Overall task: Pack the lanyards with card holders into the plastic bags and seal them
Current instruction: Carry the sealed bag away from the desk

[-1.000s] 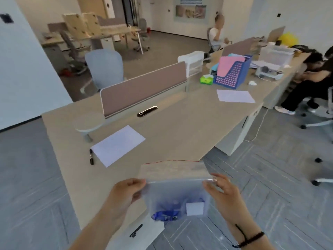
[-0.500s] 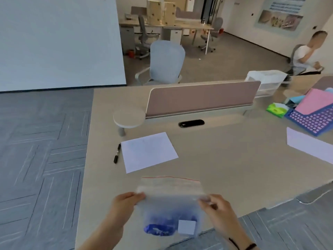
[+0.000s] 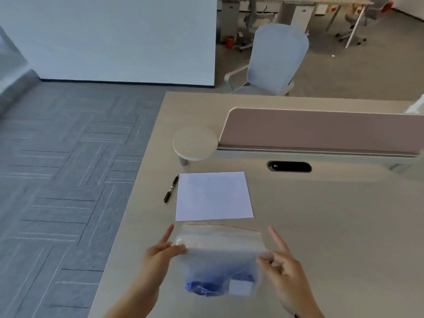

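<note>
Above the near edge of the table (image 3: 321, 226), the left hand (image 3: 158, 255) and right hand (image 3: 284, 267) pinch opposite ends of the plastic bag (image 3: 220, 255) at its seal strip, index fingers pointing straight out, with the blue lanyard (image 3: 202, 286) and card holder (image 3: 241, 288) bunched at its bottom.

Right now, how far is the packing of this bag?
Done: the blue lanyard and its white card holder lie inside the plastic bag. In hand: left hand and right hand pinch the bag's two ends at its zip strip. Left: whether the seal is fully closed cannot be told.
</note>
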A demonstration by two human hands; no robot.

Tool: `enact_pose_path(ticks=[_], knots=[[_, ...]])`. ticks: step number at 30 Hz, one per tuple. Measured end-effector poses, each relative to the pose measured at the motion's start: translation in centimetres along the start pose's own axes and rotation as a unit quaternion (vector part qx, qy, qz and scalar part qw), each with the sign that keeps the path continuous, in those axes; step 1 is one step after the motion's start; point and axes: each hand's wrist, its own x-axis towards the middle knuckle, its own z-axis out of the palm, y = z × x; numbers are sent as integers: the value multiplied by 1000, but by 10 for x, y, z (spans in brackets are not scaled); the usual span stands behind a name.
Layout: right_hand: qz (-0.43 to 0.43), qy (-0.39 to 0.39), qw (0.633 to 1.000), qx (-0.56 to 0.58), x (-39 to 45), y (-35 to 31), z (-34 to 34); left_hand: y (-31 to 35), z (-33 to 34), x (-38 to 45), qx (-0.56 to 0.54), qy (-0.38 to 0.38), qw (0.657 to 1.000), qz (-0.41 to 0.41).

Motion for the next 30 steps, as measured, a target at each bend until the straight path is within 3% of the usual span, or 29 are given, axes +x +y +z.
enact_pose_path(ticks=[7,13,24,30], knots=[[23,-137,989,43,74,8,-32,27,36,33,29,25,999,19],[59,-120,990,44,127,19,-26,18,42,80,30,48,998,27],[232,-62,965,101,215,38,10,12,45,163,85,25,996,-16],[273,-48,960,49,276,66,32,-10,52,236,157,102,980,-60]])
